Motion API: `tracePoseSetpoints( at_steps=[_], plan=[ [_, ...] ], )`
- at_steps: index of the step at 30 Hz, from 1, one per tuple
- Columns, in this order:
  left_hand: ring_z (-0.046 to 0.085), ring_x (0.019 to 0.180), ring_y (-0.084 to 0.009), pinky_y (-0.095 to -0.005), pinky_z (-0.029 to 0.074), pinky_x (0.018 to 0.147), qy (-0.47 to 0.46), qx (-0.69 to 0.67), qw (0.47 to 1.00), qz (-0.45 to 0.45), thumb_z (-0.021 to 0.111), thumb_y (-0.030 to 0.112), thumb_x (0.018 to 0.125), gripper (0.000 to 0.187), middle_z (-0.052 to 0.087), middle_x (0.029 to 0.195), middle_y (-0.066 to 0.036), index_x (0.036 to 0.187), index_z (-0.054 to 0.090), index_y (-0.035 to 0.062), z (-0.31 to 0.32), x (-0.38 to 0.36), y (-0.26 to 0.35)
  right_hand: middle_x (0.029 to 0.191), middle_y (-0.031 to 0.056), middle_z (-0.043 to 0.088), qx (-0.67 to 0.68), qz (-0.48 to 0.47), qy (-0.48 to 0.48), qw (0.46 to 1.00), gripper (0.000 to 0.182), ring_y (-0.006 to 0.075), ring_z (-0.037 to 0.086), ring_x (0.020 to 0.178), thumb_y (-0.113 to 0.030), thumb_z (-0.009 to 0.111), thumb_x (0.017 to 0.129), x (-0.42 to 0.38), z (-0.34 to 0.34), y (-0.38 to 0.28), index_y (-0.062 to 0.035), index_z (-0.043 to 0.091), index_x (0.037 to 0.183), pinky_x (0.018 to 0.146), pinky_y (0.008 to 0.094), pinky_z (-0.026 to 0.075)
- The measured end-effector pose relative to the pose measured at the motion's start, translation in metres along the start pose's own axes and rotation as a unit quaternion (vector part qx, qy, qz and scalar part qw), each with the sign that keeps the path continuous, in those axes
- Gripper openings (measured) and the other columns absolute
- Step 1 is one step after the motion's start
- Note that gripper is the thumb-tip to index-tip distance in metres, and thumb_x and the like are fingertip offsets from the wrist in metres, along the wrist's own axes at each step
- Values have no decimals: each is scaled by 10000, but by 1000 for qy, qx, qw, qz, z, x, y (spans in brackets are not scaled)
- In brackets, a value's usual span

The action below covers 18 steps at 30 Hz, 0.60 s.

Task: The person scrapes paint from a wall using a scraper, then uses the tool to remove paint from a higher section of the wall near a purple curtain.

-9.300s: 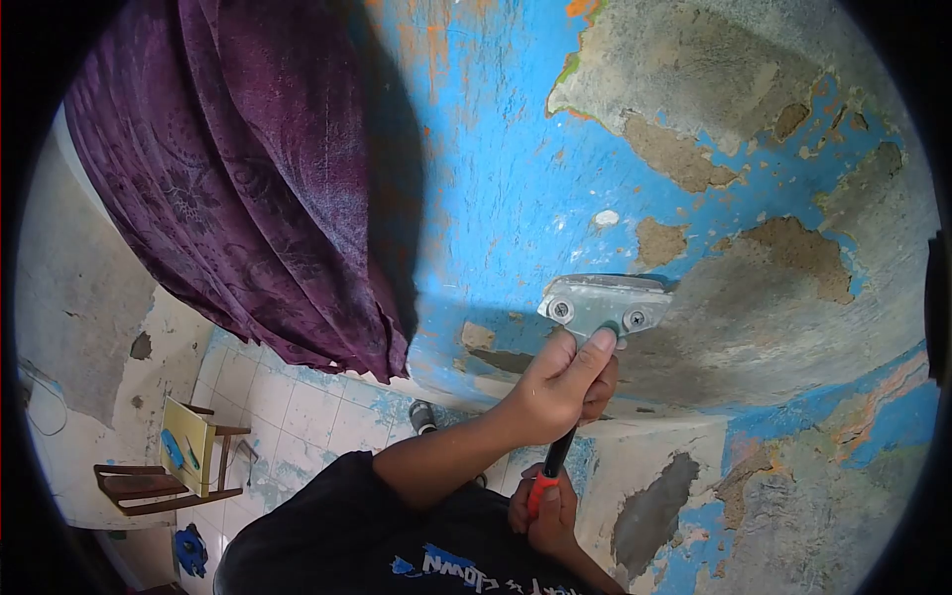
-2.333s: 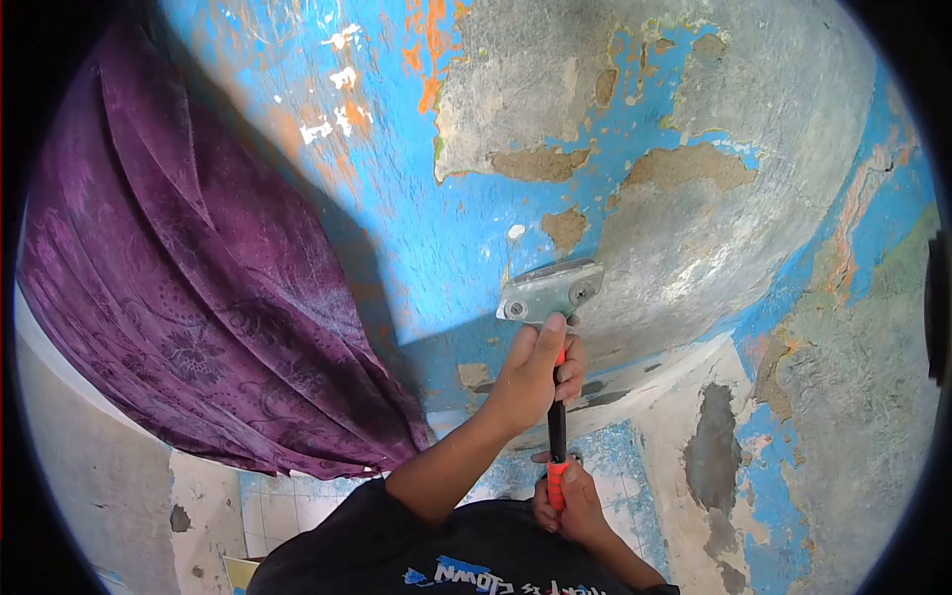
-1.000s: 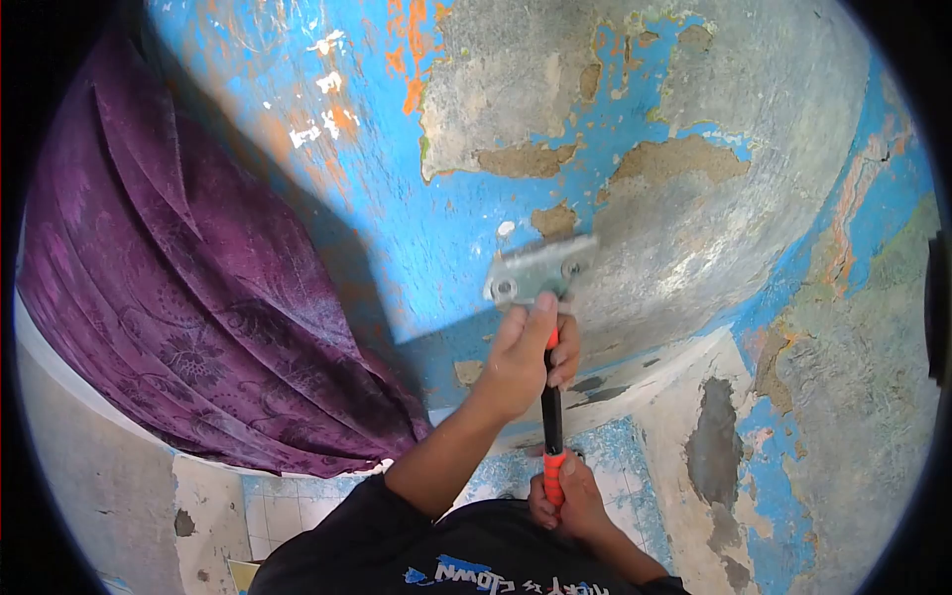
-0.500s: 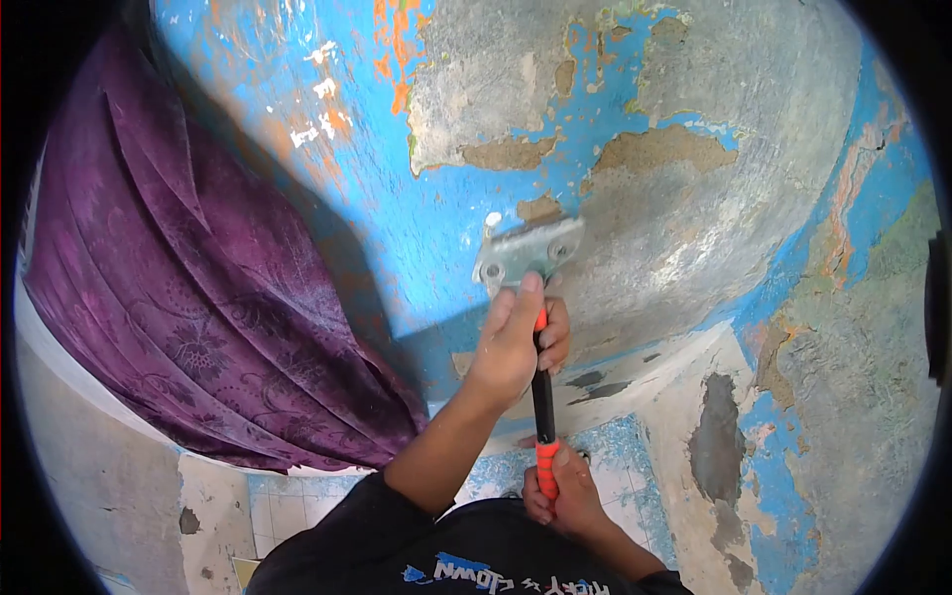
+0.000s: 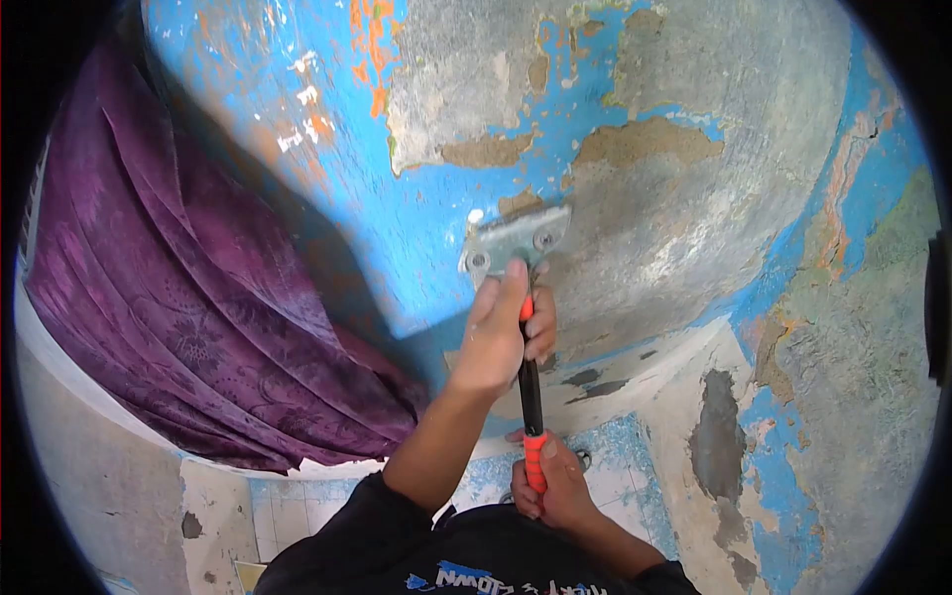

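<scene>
A long-handled scraper (image 5: 530, 392) with a black shaft and orange grips reaches up to the wall. Its wide grey metal head (image 5: 516, 241), fixed with two screws, lies against the blue paint, just under a bare tan patch. My left hand (image 5: 504, 327) is wrapped round the upper grip close below the head, thumb stretched along it. Lower down, my right hand (image 5: 557, 483) is closed round the orange end grip near my body. The wall (image 5: 426, 218) carries blue paint, with grey plaster showing over large areas.
A purple patterned curtain (image 5: 198, 297) hangs on the left. Blue paint flakes lie over the white tiled floor (image 5: 620, 466). The side wall (image 5: 843, 397) on the right has peeling blue paint and dark patches.
The scraper and both my hands have shifted slightly left in view, the head a little upward too. The wall has also moved left with the camera. Both grips stay the same.
</scene>
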<state>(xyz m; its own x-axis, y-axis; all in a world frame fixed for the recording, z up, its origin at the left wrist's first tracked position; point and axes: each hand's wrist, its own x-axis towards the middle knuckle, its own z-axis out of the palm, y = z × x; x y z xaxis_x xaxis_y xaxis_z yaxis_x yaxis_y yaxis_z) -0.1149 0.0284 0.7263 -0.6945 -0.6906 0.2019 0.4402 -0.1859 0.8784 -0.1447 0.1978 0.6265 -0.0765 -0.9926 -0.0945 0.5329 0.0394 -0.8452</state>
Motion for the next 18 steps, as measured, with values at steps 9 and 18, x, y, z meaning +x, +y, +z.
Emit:
tracePoseSetpoints(
  at_steps=[9,18],
  plan=[
    [340,437,-77,-259,330,435,4,-23,1000,10,343,468,1049,411,355,602,32,1109,504,95,5,1,0,557,26,395,14,-11,-6,1000,510,96,348,390,-473,298,1049,1,-1,-8,-47,442,1291,385,245,319],
    [327,437,-73,-244,305,429,7,-26,999,26,348,479,1044,436,351,599,33,1104,499,75,8,-1,4,561,16,396,29,-7,-13,999,495,88,345,389,-441,296,1058,0,3,-10,-35,446,1297,380,239,319]
  ],
)
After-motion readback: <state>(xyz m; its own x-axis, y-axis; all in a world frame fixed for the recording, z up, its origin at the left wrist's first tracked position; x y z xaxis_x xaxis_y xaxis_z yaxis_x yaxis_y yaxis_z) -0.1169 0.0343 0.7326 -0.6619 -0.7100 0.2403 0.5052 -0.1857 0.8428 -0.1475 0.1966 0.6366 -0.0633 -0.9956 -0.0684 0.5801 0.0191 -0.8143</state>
